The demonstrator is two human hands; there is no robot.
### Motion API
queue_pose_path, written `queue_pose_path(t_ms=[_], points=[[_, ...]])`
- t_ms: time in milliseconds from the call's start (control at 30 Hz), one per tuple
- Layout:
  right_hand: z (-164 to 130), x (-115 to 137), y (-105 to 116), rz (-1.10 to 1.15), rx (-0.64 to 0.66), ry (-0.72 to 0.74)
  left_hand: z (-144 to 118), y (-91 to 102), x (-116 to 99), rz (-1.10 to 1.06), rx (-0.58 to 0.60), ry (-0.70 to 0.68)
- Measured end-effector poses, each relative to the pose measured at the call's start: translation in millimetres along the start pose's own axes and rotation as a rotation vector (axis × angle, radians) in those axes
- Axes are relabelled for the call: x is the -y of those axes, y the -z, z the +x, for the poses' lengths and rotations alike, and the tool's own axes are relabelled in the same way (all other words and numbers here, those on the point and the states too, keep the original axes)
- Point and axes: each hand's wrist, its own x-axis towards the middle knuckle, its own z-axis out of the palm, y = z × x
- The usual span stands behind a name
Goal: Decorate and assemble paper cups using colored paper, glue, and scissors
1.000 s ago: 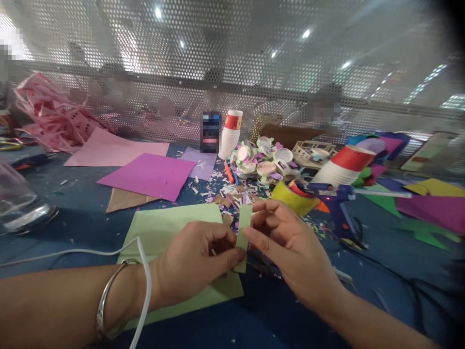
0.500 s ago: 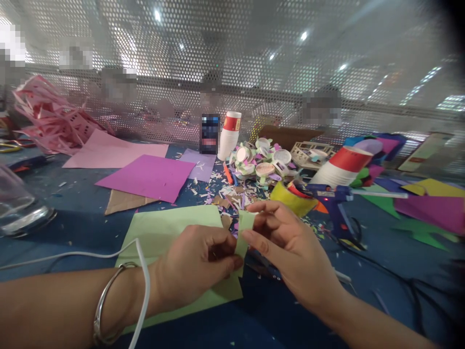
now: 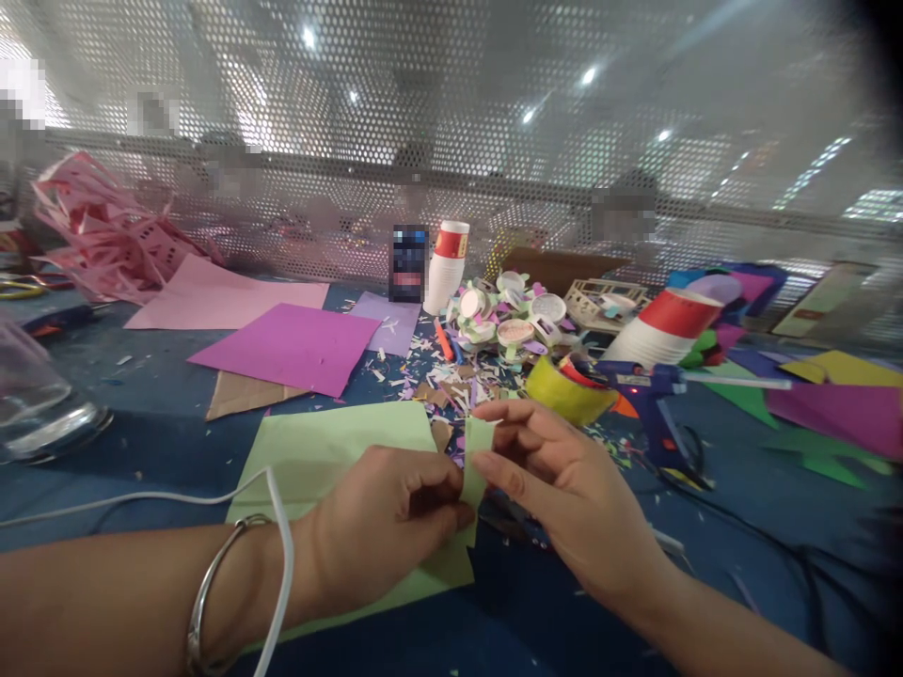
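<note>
Both hands pinch one small light green paper strip (image 3: 475, 463) just above the table. My left hand (image 3: 385, 522) grips its lower end between thumb and fingers; a silver bangle and a white cable cross that wrist. My right hand (image 3: 564, 489) holds the strip's upper end, which bends over at the top. Under the hands lies a larger light green paper sheet (image 3: 317, 451) on the blue table (image 3: 141, 423).
A blue glue gun (image 3: 653, 390), a yellow tape roll (image 3: 568, 385), red-and-white paper cups (image 3: 667, 324) and paper scraps lie behind the hands. Magenta sheet (image 3: 293, 343) and pink sheets sit at back left, a glass jar (image 3: 35, 400) at far left. A perforated metal screen (image 3: 451, 141) closes the back.
The strip's top has bent over between my fingers and looks shorter. Both hands stayed in nearly the same place, drawing slightly closer together.
</note>
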Motion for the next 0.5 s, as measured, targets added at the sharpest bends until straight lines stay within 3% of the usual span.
queue_pose_path(t_ms=[500], points=[[-2.4,-3.6,5.7,0.041,0.017,-0.056,-1.0,-0.7,0.0,-0.011,0.044,-0.026]])
